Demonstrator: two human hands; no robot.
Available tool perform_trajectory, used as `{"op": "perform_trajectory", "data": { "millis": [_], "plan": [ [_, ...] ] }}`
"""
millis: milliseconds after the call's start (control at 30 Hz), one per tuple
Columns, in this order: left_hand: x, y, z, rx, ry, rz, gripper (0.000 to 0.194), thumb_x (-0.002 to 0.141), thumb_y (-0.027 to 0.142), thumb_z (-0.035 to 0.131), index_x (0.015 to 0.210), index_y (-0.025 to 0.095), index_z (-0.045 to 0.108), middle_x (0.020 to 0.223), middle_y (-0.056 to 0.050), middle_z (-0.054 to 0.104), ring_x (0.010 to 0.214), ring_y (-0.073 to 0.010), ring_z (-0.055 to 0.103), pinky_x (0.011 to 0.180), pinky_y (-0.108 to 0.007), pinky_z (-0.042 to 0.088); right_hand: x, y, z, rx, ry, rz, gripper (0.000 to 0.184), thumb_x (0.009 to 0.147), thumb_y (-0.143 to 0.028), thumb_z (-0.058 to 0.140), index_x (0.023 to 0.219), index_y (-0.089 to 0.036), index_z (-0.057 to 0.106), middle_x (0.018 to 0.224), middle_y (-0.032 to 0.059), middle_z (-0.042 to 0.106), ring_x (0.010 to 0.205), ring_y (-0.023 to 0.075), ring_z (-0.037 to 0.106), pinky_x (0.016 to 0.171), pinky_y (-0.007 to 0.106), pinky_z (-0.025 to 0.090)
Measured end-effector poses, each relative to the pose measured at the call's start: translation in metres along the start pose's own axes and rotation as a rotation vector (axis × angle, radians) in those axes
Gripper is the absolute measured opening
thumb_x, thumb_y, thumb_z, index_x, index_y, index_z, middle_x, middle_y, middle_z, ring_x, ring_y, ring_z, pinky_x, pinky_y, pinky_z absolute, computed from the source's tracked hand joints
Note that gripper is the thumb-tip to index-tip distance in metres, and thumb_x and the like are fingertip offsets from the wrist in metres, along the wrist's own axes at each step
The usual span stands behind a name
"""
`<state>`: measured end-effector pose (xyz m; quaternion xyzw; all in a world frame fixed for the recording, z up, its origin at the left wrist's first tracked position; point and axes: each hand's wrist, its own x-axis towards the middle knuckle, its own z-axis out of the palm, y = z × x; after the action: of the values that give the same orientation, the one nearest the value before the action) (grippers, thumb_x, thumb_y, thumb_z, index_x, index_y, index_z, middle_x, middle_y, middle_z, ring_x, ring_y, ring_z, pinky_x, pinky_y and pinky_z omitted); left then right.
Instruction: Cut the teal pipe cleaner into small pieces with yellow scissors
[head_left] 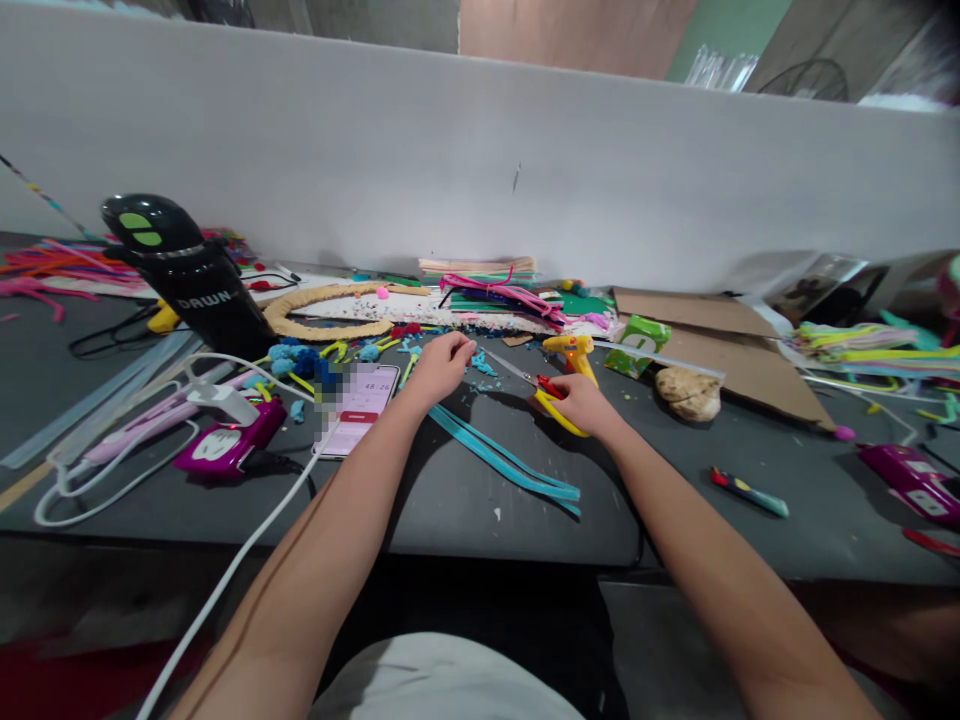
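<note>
My right hand [581, 403] grips scissors [556, 410] with red and yellow handles. Their blades point left toward my left hand [444, 365], which is closed in a pinch just beyond the tips. Whatever those fingers hold is too small or hidden to make out. Small blue clippings [484, 368] lie on the table beneath the blades. Nearer me, a few long blue fuzzy stems [506, 455], apparently pipe cleaners, stretch across the grey surface between my forearms. Behind the scissors stands a yellow glue gun [574, 350].
Left of my arm lie a lit phone [367, 400], a purple power strip [229, 440] with white cables, and a tilted black bottle [195, 280]. To the right are a brownish lump [688, 392], cardboard [772, 375] and a utility knife [750, 492]. A white partition [480, 160] rises behind.
</note>
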<state>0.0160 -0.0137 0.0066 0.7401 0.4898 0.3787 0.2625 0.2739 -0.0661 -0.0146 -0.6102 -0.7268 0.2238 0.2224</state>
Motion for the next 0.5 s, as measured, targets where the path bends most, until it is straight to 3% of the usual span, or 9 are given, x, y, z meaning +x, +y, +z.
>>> {"op": "perform_trajectory", "data": {
  "millis": [300,500],
  "plan": [
    [0.0014,-0.0017,0.0004,0.002,0.014,-0.008,0.028,0.088,0.039,0.046,0.072,0.018,0.056,0.067,-0.002,0.063,0.061,-0.0142,0.05,0.06,-0.027,0.036,0.0009,0.0063,0.0043,0.072,0.008,0.005,0.04,0.065,-0.055,0.068,0.064,-0.017,0.057,0.059,-0.0013,0.045,0.058,0.0121,0.037,0.052,0.026,0.029],
    [0.0015,-0.0023,-0.0004,0.003,0.014,0.0,0.028,0.089,0.038,0.046,0.072,0.018,0.057,0.067,-0.002,0.063,0.061,-0.0142,0.051,0.06,-0.027,0.037,0.0009,0.0046,0.0031,0.059,0.004,0.007,0.04,0.067,-0.055,0.066,0.061,-0.017,0.053,0.059,-0.0027,0.042,0.058,0.011,0.035,0.053,0.025,0.028]
  ]
}}
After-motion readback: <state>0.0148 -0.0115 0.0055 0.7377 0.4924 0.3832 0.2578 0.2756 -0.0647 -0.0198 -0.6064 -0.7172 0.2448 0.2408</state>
